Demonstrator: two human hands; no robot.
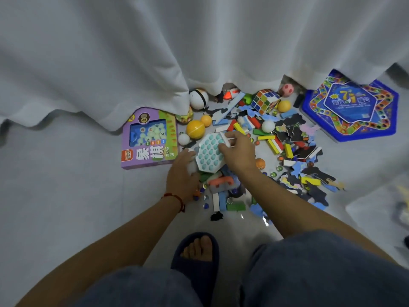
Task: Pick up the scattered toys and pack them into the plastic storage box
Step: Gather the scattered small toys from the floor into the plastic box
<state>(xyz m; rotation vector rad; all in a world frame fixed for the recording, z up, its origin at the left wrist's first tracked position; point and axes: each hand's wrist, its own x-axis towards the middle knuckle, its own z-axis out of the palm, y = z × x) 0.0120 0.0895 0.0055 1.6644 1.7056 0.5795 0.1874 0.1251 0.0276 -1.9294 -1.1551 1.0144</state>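
Note:
A white hexagonal bubble pop toy with teal bubbles lies tilted on top of the toy pile on the floor. My right hand grips its upper right edge, thumb pressed on the bubbles. The curled fingers of my left hand close on its lower left edge. Around it lie a yellow ball, a Rubik's cube, coloured wooden blocks, dark puzzle pieces and glass marbles. At the right edge a translucent plastic container shows only in part.
A purple game box lies left of the pile and a blue hexagonal game box at the right. A white curtain hangs down over the pile's far side. My foot in a dark slipper stands just before the toys.

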